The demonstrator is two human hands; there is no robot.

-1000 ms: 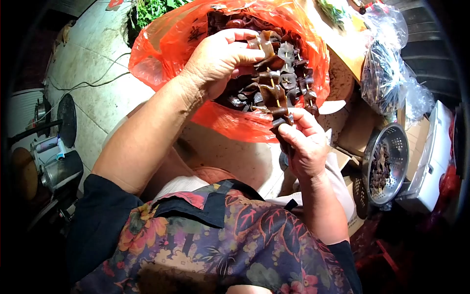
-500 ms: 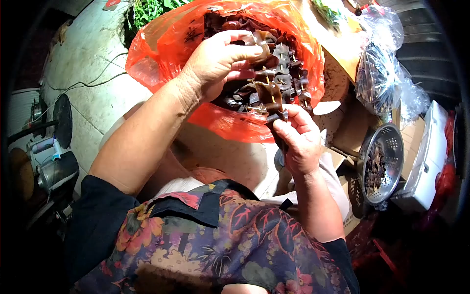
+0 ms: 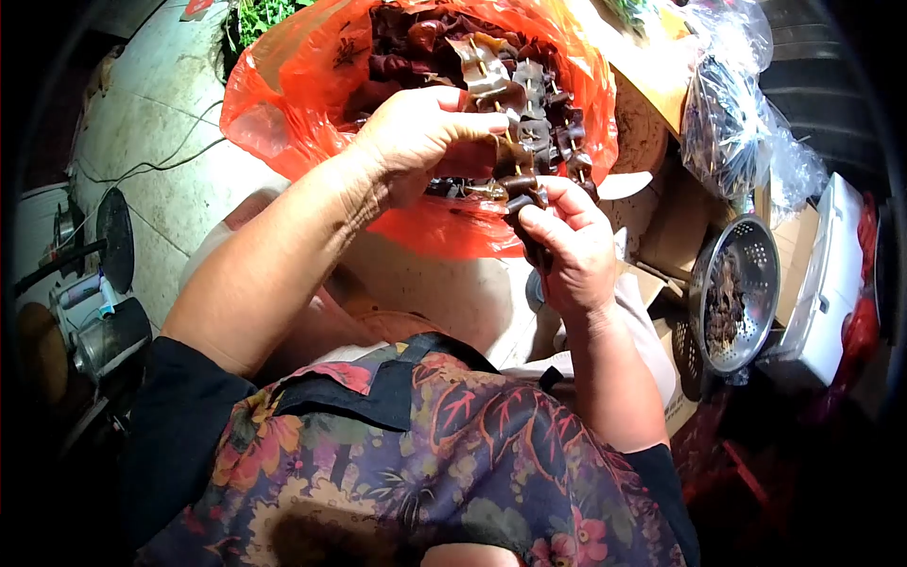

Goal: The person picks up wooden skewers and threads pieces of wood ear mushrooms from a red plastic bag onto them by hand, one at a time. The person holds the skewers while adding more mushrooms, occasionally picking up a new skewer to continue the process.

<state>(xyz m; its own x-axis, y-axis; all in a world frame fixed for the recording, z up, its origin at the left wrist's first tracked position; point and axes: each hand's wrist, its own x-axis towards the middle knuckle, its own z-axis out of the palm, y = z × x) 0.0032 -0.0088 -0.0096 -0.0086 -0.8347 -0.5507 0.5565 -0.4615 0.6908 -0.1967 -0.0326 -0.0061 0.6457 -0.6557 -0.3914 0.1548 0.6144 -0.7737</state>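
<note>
A skewer point(image 3: 511, 156) threaded with dark brown, glossy folded pieces, which look like wood ear mushroom, is held up over an open red plastic bag point(image 3: 274, 104). My left hand point(image 3: 425, 137) is closed on its middle, thumb across the pieces. Lower down, my right hand point(image 3: 572, 241) pinches the near end between thumb and fingers. Several finished skewers point(image 3: 535, 118) of the same pieces lie side by side just beyond, over the bag. Loose dark pieces point(image 3: 416, 42) fill the bag, partly hidden by my left hand.
At the right stands a metal colander point(image 3: 742, 283) with dark pieces in it, next to a white foam box point(image 3: 822, 293). A clear plastic bag of thin sticks point(image 3: 727, 132) is above it. Green leaves point(image 3: 265, 19) lie at the back left; a pan point(image 3: 115, 241) is at far left.
My left hand has shifted slightly down and left along the skewer, and its pieces now sit closer together. The right hand keeps its pinch. The whole view has moved a little.
</note>
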